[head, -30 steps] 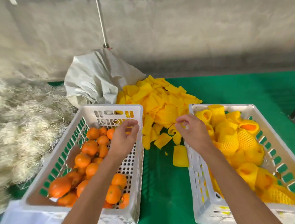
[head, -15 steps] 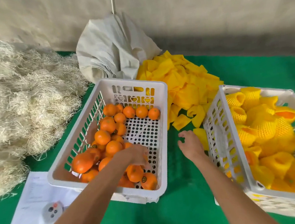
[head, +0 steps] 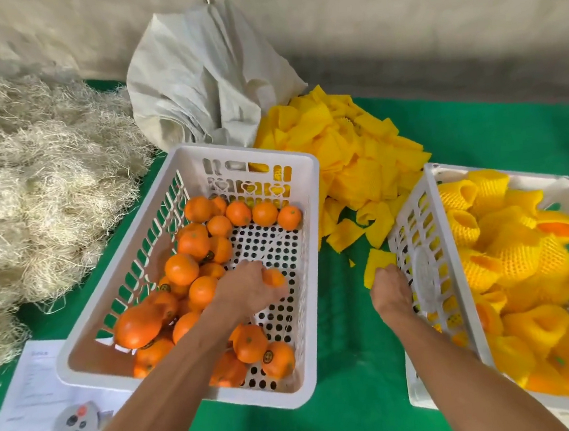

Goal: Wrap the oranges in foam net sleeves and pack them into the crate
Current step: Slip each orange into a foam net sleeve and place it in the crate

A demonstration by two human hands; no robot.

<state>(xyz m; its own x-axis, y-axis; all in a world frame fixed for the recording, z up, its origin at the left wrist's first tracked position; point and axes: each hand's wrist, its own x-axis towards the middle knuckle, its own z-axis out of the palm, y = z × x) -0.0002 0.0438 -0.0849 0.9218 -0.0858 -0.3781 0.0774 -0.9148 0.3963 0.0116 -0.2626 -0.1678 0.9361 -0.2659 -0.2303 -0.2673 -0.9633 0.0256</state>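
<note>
A white crate (head: 313,240) on the left holds several bare oranges (head: 181,269). My left hand (head: 248,290) reaches into it and its fingers curl round one orange (head: 274,278) near the crate's right side. On the green cloth between the crates lies a flat yellow foam sleeve (head: 378,263), and my right hand (head: 391,290) pinches its near edge. The white crate (head: 412,238) on the right is filled with several oranges wrapped in yellow foam net (head: 517,253).
A heap of loose yellow foam sleeves (head: 346,148) lies behind the crates, next to a grey sack (head: 206,81). Pale straw-like fibre (head: 33,196) covers the left side. A paper sheet with a small grey remote (head: 76,422) lies at the front left.
My left hand has gone down into the left crate and closed on an orange. My right hand has dropped to the cloth and taken hold of a foam sleeve. The view has tilted down.
</note>
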